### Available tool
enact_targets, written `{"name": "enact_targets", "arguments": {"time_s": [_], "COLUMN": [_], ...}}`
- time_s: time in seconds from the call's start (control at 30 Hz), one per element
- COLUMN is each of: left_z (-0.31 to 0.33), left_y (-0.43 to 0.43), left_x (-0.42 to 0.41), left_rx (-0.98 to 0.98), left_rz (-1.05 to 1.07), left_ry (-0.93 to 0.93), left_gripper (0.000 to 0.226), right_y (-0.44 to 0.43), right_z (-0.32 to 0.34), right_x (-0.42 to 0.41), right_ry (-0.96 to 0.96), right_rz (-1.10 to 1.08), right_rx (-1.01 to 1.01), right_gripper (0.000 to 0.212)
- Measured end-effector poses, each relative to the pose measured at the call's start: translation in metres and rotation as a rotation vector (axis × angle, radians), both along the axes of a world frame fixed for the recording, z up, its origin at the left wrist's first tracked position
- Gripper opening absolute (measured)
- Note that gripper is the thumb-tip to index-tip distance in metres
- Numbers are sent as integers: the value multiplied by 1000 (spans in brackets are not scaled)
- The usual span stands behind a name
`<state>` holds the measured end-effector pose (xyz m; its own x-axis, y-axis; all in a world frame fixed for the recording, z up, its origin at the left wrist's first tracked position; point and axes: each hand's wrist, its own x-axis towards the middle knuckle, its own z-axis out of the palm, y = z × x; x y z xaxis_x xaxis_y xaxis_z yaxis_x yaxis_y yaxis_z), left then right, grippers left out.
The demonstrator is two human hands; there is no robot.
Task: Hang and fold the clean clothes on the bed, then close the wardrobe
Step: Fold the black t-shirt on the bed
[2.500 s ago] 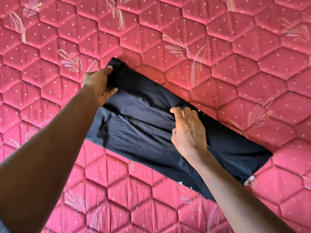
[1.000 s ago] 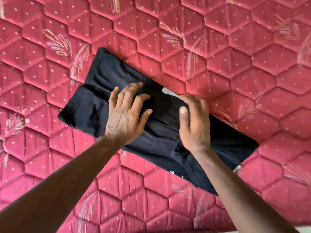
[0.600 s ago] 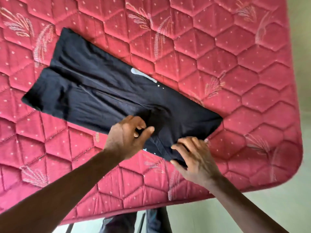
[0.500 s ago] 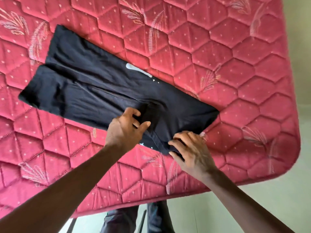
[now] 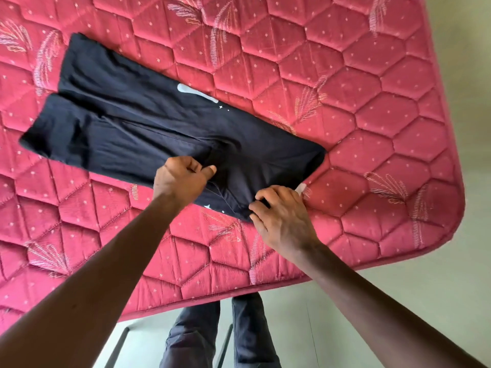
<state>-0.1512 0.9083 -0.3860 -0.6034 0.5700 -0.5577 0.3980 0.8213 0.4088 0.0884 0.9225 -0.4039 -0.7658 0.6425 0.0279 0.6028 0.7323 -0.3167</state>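
- Fingers [image 5: 186, 163] of the left hand [image 5: 180, 181] are curled with the thumb pressed against them. They pinch a tuck of dark cloth on the near long edge of the black garment [image 5: 127, 123], about halfway along it.
- Right hand [image 5: 283, 216] has its fingers bent over the garment's near corner at the 5 o'clock end and grips the hem. How much cloth lies under them is hidden.
- Garment lies flat on the red quilted bed [image 5: 358, 107] as a long narrow strip running from 10 o'clock to 4 o'clock, its sides already turned in. A white print [image 5: 196, 94] shows on the far edge, and a pale tag [image 5: 302, 187] pokes out just beside the right hand.
- Step in hand, by my judgement: the crosswise fold of this piece.
- Next move calls for both hands to lift the gripped end together, carry it toward 10 o'clock with the edges kept square, then smooth it flat. The wardrobe is not in view.
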Motion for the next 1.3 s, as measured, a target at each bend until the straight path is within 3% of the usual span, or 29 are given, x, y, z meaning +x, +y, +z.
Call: {"name": "enact_targets", "arguments": {"time_s": [0.1,0.27,0.37,0.5,0.6,0.67,0.77,0.83,0.93,1.0,1.13,1.2,1.3], "left_z": [-1,4,3,10,17,14,7,9,0,-14,-35,-40,-41], "left_y": [-11,-11,-6,7,27,36,34,29,18,10,-10,-21,-33], "left_x": [-7,-9,-13,-11,-3,0,9,23,42,51,55,45,23], "left_rx": [40,28,53,236,324,317,272,386,471,446,326,259,178], "left_rz": [-27,0,133,246,376,336,-27,-324,-723,-858,-987,-885,-531], "left_ry": [32,35,-61,-270,-452,-333,152,340,456,466,514,555,533], "left_gripper": [33,34,27,18,10,13,28,33,43,55,76,81,83], "right_y": [-1,7,16,37,60,68,69,66,58,50,35,32,26], "right_z": [-1,6,13,17,6,2,0,3,2,3,-7,-17,-23], "right_x": [0,5,7,-5,-16,-20,-18,-17,-12,-10,-14,-8,2], "right_ry": [87,279,350,475,411,310,182,148,79,83,24,-93,-237], "right_rz": [-46,-236,-377,-598,-793,-915,-1049,-1092,-995,-844,-303,-229,-251], "right_rx": [-62,-337,-377,-431,-466,-501,-456,-425,-278,-91,-42,-73,-81], "right_gripper": [15,15,16,16,15,19,24,27,21,28,46,53,64]}}
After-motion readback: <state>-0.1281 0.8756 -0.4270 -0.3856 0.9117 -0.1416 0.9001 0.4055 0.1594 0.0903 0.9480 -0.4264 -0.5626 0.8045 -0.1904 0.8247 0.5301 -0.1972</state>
